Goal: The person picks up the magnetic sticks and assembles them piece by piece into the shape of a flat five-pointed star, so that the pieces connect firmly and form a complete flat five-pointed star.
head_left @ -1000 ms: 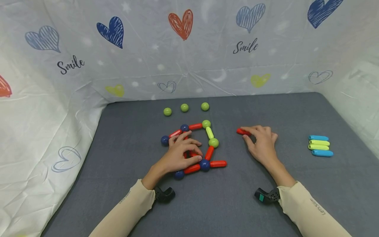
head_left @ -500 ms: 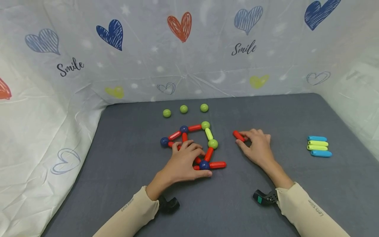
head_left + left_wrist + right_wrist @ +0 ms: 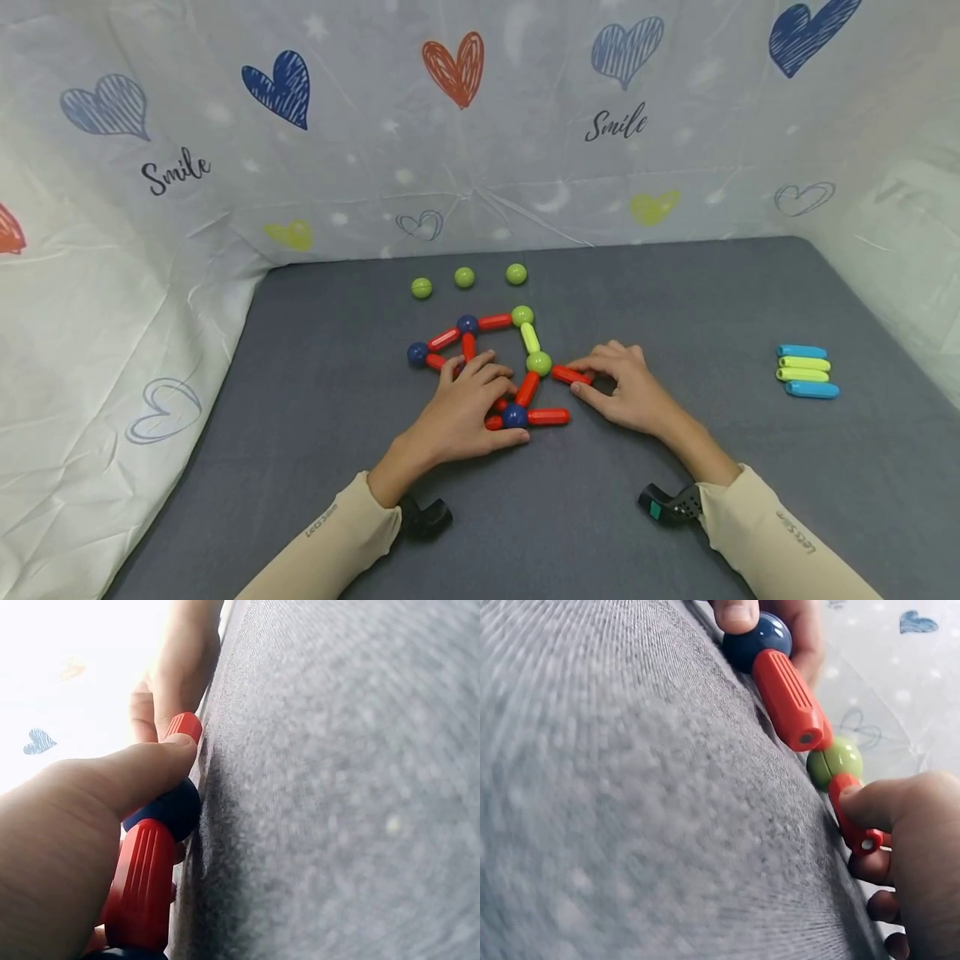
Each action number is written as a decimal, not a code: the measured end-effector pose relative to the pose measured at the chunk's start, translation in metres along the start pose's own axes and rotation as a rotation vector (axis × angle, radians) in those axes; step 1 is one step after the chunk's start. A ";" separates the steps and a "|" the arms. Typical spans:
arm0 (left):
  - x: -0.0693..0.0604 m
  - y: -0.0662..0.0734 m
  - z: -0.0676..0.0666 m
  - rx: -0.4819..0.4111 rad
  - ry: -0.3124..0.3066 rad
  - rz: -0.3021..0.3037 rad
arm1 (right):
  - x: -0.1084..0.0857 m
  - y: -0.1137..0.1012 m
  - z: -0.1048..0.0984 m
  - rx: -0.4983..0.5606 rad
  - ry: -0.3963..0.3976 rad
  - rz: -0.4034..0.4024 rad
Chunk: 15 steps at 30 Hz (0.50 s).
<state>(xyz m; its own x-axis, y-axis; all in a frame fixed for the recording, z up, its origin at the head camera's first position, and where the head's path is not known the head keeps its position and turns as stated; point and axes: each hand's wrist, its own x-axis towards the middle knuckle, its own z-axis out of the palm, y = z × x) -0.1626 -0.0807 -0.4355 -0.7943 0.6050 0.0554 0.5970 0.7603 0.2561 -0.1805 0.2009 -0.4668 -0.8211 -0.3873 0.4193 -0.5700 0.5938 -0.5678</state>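
A figure of magnetic building rods and balls lies mid-table, partly hidden under my left hand (image 3: 465, 417). That hand steadies it, with thumb and fingers on either side of a dark blue ball (image 3: 515, 416). From this ball a red rod (image 3: 549, 417) sticks out to the right. My right hand (image 3: 626, 392) pinches another red rod (image 3: 571, 375) between thumb and fingers. Its far end meets the lower green ball (image 3: 538, 363); in the right wrist view the rod (image 3: 847, 817) touches the green ball (image 3: 835, 763). The left wrist view shows my left thumb across the blue ball (image 3: 176, 810).
Three loose green balls (image 3: 464, 277) sit in a row behind the figure. At the right, blue rods (image 3: 812, 389) and yellow-green rods (image 3: 804, 375) lie side by side. A white cloth (image 3: 525, 167) printed with hearts hangs behind the grey table (image 3: 315, 317).
My right hand has brought its red rod leftward and turned it, up to the lower green ball. My left hand has shifted slightly right, its thumb now below the blue ball.
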 end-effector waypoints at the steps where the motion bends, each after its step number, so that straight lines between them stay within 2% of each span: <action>1: 0.000 0.000 0.000 0.002 0.001 0.001 | 0.000 -0.001 0.000 0.011 -0.005 0.002; 6: 0.000 0.001 0.000 0.012 0.005 0.001 | 0.000 -0.005 0.001 0.063 -0.027 0.016; 15: 0.001 0.001 0.000 0.025 0.004 -0.002 | 0.000 -0.009 -0.001 0.150 -0.115 0.072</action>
<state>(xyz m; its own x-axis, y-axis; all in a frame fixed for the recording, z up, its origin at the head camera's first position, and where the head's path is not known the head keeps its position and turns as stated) -0.1624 -0.0795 -0.4349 -0.7959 0.6026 0.0586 0.5980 0.7673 0.2316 -0.1749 0.1963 -0.4606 -0.8531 -0.4306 0.2948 -0.5003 0.5143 -0.6966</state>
